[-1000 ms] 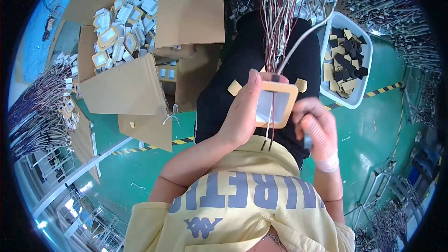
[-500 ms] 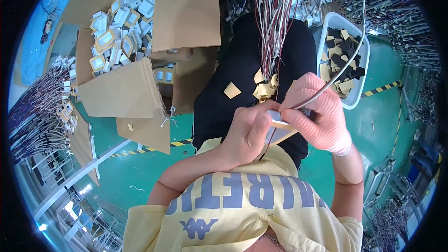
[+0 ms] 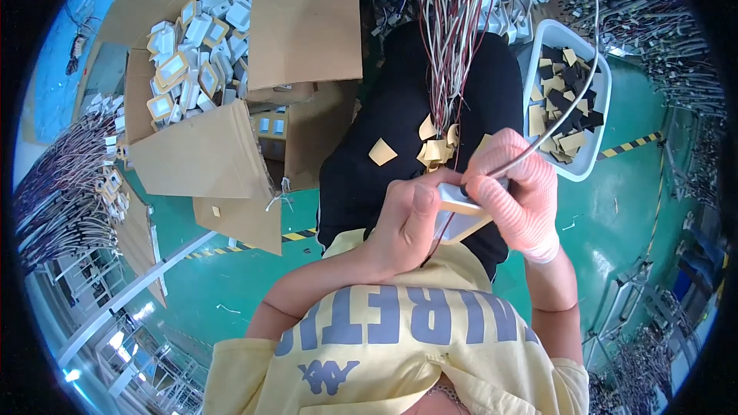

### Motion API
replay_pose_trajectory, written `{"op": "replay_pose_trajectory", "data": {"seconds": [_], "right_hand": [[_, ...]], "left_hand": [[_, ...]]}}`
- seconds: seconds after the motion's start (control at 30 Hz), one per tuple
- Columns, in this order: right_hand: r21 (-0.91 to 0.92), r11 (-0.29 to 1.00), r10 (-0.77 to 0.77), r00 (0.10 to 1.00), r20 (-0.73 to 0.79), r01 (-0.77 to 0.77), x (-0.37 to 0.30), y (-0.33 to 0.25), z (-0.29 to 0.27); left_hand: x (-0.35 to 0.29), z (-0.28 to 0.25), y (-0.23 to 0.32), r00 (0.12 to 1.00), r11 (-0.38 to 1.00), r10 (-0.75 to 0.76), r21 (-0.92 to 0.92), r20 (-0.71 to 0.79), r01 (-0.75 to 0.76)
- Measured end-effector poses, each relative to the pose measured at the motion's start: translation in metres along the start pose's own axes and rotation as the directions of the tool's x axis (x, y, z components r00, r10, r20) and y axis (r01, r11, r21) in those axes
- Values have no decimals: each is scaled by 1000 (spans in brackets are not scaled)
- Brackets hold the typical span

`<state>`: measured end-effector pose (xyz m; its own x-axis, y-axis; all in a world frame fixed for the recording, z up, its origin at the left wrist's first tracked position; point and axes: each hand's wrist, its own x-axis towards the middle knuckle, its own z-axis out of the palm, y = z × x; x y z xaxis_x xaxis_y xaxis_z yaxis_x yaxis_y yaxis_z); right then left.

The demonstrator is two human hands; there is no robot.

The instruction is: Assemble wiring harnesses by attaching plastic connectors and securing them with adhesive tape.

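My left hand (image 3: pixel 409 219) is closed around a white plastic housing (image 3: pixel 463 221) with a yellowish rim, held tilted above my lap. In my right hand (image 3: pixel 519 192), which wears a pale ribbed glove, a grey cable (image 3: pixel 550 134) is pinched close to the housing's wall. A small dark piece on the cable sits at that wall; my fingers partly hide it, so I cannot tell how deep it goes. Thin dark wires (image 3: pixel 436 250) come out below the housing. Yellow backing papers (image 3: pixel 435 150) lie on my dark trousers just beyond my hands.
A cardboard box (image 3: pixel 196 150) full of similar white housings (image 3: pixel 201 50) stands at the left. To the right is a white bin (image 3: pixel 605 107) of black and yellow pieces. A bundle of red and white wires (image 3: pixel 453 31) hangs over my lap. More cables (image 3: pixel 65 192) are piled far left.
My right hand has come slightly down and toward me, still pinching the cable against the housing. The housing has tilted a little; my left hand keeps its hold.
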<state>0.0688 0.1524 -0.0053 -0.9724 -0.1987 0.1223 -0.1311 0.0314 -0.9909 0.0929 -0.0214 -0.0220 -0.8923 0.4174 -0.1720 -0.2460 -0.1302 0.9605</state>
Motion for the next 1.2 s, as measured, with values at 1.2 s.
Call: {"op": "replay_pose_trajectory", "data": {"seconds": [1.2], "right_hand": [[471,742,502,861,79,-476,-34,-3,5]], "left_hand": [[20,-8,12,887,537,386,720,253,-439]]}}
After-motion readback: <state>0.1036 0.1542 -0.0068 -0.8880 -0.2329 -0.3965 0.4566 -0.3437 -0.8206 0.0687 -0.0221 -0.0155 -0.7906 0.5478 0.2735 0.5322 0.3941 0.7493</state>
